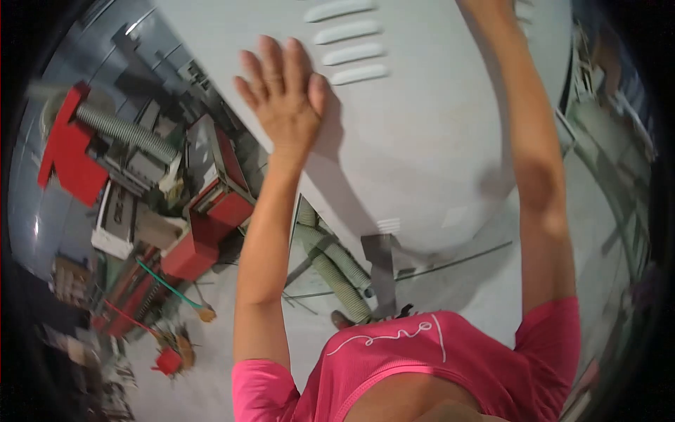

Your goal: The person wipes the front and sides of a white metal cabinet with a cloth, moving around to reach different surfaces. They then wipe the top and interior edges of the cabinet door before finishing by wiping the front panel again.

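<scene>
My left hand (285, 105) lies flat with spread fingers against a large light-grey metal panel (429, 141). Its fingers point away from me, and nothing is held in it. Just right of that hand, raised louvre slots (351, 53) run in a column down the panel. My right hand (489, 10) reaches up to the top edge of the view, near the panel's right side. Most of it is cut off there, so its fingers cannot be seen. Both arms are stretched forward.
To the left stand red machinery (74, 151) with a grey corrugated hose (126, 133) and a red metal box (190, 250). Ribbed hoses (327, 260) lie on the floor below the panel. Brooms with a green handle (169, 285) and a red head (167, 361) are at lower left.
</scene>
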Tool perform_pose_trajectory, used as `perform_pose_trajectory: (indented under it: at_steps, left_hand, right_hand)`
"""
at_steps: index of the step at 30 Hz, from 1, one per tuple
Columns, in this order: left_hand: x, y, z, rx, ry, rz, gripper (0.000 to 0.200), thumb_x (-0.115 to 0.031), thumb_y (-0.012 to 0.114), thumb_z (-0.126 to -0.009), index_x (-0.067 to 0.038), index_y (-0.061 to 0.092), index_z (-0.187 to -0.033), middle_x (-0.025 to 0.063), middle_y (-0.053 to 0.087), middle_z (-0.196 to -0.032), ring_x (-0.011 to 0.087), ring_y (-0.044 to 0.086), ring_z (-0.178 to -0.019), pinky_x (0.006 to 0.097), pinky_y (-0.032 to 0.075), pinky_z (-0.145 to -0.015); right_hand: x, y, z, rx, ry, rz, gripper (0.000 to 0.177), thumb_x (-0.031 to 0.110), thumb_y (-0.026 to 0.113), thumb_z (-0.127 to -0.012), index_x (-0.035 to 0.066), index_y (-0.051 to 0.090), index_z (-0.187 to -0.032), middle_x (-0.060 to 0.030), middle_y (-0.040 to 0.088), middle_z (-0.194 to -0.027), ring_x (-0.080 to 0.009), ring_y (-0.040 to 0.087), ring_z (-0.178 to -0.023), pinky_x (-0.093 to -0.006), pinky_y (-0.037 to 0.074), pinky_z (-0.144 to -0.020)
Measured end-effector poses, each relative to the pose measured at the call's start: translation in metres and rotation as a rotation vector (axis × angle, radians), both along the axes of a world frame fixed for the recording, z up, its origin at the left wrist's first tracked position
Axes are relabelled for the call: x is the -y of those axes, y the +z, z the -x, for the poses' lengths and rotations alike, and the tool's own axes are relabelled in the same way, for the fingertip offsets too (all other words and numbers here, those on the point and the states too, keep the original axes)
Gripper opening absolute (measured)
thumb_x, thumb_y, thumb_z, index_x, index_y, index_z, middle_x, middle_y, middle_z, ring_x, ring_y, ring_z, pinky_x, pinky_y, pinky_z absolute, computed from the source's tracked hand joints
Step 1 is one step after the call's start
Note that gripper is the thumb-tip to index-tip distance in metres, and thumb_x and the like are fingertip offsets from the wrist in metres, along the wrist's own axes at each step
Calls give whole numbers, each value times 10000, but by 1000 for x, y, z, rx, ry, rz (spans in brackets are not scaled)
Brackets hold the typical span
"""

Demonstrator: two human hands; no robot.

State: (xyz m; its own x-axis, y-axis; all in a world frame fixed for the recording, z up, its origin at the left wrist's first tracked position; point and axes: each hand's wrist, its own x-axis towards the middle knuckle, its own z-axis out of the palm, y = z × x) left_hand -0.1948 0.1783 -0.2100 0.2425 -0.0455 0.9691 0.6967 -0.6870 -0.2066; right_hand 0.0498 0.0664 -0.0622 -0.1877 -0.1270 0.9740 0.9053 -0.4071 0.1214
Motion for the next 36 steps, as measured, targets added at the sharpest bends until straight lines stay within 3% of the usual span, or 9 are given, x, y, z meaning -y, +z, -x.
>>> perform_pose_trajectory:
  at_steps: [2,5,9,12,18,24,26,32,36]
  left_hand:
    - [1,-23,0,2,63,9,548,-378,453,-900,-118,388,-1378,148,263,-1470,357,144,-1380,498,35,-1102]
    - [8,-58,3,0,30,86,554,-362,458,-894,-114,378,-1384,144,248,-1478,356,126,-1386,497,15,-1104]
    - [9,-88,7,14,10,104,556,-359,444,-901,-116,360,-1394,135,215,-1492,355,112,-1389,495,-1,-1107]
    - [10,-105,12,-8,15,124,549,-367,423,-909,-132,352,-1400,129,213,-1494,350,113,-1390,494,-5,-1110]
    - [13,-136,13,6,2,148,536,-371,413,-914,-155,352,-1401,108,218,-1495,337,116,-1392,497,-2,-1113]
    - [22,-166,22,27,-54,258,549,-335,499,-881,-173,373,-1390,89,226,-1496,333,139,-1388,509,28,-1105]
    - [31,-178,30,59,-102,336,574,-271,563,-850,-175,378,-1385,85,234,-1493,337,169,-1379,523,101,-1093]
    - [82,-235,79,155,-251,773,629,-138,603,-818,-110,343,-1390,159,237,-1472,376,199,-1359,551,193,-1057]
    - [120,-292,115,276,-224,1156,606,-100,591,-814,-63,347,-1368,207,256,-1443,412,246,-1322,557,234,-1037]
  right_hand:
    - [8,-74,16,-47,27,195,346,269,602,-808,89,584,-1103,-141,559,-1084,-303,476,-1081,-513,300,-950]
    - [-2,-243,26,-193,41,571,396,213,559,-788,60,587,-1153,-258,394,-1331,-439,305,-1266,-663,167,-998]
    - [26,-382,66,35,282,1080,239,142,552,-752,98,658,-962,-135,629,-1041,-293,540,-1080,-665,199,-982]
    - [15,-356,61,35,418,1024,203,140,552,-752,129,663,-922,-106,634,-995,-275,544,-1062,-656,213,-985]
    - [-11,-128,51,132,207,348,337,165,587,-737,18,594,-1040,-243,478,-1180,-452,355,-1211,-621,219,-1013]
    - [-63,55,7,71,4,89,397,249,491,-812,32,587,-1130,-231,556,-1149,-404,453,-1145,-535,259,-1010]
    - [-69,28,37,131,114,57,445,161,483,-867,52,468,-1298,-188,406,-1367,-336,316,-1298,-478,208,-1071]
    - [-45,-188,113,285,114,629,385,259,635,-743,82,597,-1083,-207,547,-1086,-404,436,-1152,-648,168,-1020]
    - [-24,-351,120,417,323,1188,296,106,511,-798,196,615,-1060,17,593,-1079,-125,566,-1019,-541,210,-1058]
